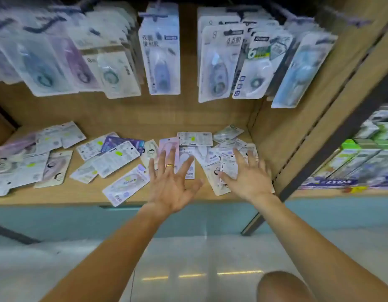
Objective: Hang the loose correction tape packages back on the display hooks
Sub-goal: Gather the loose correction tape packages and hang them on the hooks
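Several loose correction tape packages point(114, 158) lie scattered flat on the wooden shelf point(84, 192). Above them, rows of packages point(160, 55) hang from dark display hooks point(153, 16). My left hand point(170, 186) hovers over the shelf's front with fingers spread, a gold ring on one finger, its fingertips over a pink package point(168, 147). My right hand point(247, 177) is also spread, fingers over a pile of white packages point(223, 162) near the shelf's right wall. Neither hand holds anything.
A wooden side panel point(297, 127) bounds the shelf on the right. Beyond it stand green and white boxed goods point(363, 158). A teal base strip point(58, 216) runs under the shelf, with pale glossy floor below. My knee point(282, 288) shows at the bottom right.
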The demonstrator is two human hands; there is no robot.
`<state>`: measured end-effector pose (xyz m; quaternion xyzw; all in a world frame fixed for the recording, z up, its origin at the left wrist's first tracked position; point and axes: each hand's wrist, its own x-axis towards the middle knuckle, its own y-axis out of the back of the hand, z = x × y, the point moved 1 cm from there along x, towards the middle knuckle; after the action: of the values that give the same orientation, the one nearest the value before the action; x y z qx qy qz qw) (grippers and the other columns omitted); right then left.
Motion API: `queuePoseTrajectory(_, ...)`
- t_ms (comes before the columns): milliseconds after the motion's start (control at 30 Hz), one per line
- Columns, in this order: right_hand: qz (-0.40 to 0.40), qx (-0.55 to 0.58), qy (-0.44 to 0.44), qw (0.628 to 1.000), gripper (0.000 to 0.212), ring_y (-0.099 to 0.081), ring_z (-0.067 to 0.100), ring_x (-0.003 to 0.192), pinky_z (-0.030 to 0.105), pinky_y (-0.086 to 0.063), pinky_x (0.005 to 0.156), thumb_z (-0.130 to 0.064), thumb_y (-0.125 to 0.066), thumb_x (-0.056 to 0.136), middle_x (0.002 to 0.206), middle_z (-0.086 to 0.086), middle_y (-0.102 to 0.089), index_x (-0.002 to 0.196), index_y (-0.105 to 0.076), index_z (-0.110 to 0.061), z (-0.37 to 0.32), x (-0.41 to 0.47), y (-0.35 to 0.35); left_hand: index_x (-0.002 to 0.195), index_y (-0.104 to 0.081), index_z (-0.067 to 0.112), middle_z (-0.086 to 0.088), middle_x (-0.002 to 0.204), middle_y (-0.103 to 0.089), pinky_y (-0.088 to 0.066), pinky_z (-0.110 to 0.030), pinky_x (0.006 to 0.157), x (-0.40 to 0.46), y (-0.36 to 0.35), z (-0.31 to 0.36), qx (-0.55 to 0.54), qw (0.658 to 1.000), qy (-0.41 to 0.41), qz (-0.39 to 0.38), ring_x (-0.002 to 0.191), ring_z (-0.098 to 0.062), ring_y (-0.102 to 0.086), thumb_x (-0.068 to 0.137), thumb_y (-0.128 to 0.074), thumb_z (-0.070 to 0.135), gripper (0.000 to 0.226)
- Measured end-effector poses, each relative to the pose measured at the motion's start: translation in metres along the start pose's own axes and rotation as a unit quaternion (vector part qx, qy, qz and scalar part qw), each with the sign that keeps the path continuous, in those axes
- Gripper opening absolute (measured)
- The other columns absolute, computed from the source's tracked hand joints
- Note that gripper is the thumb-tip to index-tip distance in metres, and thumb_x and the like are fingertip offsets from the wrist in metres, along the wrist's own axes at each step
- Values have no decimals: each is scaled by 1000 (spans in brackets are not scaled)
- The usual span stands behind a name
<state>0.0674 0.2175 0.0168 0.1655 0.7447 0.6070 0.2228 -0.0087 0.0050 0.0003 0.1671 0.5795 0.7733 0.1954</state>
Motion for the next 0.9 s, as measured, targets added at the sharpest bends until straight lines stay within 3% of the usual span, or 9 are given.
queuePoseTrajectory(100,58,-14,-31,998,93,-10,42,155,55,-10,126,-87,-26,86,172,10,-10,163,-12,-35,14,0,-34,163,-27,43,-8,175,-12,6,-51,129,19,-45,33,-26,992,-115,51,162,-31,-3,101,-26,70,67)
queuePoseTrajectory(167,77,2,-26,997,90,-9,42,155,53,-10,126,-83,-19,87,171,9,-12,163,-16,-34,23,-2,-53,163,-30,38,-8,174,-19,-3,-50,131,22,-69,52,-63,981,-175,51,161,-31,-10,106,-23,58,60)
queuePoseTrajectory(300,84,21,-5,996,73,-8,38,157,48,-12,127,-68,-33,99,172,5,-14,162,-22,-34,31,0,-59,158,-43,24,-13,165,-40,-23,-49,126,22,-91,55,-81,968,-229,65,156,-31,-29,109,-15,50,62)
queuePoseTrajectory(500,92,154,31,983,65,-17,23,157,38,-18,125,-43,-55,100,169,2,-25,158,-34,-21,25,0,-48,155,-44,17,-10,168,-34,-22,-43,129,25,-80,37,-62,977,-201,19,157,-30,-25,100,-30,66,74)
queuePoseTrajectory(600,132,136,3,982,66,-34,28,149,42,-30,122,-37,-63,91,163,5,-37,152,-45,-17,30,-5,-47,133,-60,9,-15,152,-54,-37,-44,122,26,-79,34,-77,973,-200,81,144,-32,-47,93,-48,65,70)
queuePoseTrajectory(667,112,116,-5,987,66,-38,29,147,42,-34,118,-40,-61,93,162,5,-38,153,-44,-18,34,-9,-48,114,-67,7,-14,132,-67,-47,-44,114,26,-80,36,-83,967,-190,149,128,-33,-60,88,-53,65,65)
queuePoseTrajectory(767,104,120,16,987,56,-38,27,148,38,-36,116,-30,-56,100,163,5,-37,154,-45,-17,40,-9,-45,104,-71,8,-11,125,-70,-51,-44,107,27,-77,48,-79,965,-169,186,122,-32,-62,91,-54,63,59)
queuePoseTrajectory(833,156,185,13,970,44,-52,29,137,37,-43,109,-19,-51,103,153,7,-52,147,-53,-14,42,-7,-39,96,-74,11,-9,119,-69,-51,-40,99,26,-70,56,-122,965,-127,195,114,-29,-60,98,-50,58,53)
queuePoseTrajectory(900,217,274,-38,936,34,-65,35,116,36,-50,91,-16,-47,106,130,11,-69,136,-62,-14,46,-6,-31,96,-76,14,-5,109,-66,-51,-38,89,24,-59,66,-208,956,-56,199,100,-24,-62,105,-48,50,46)
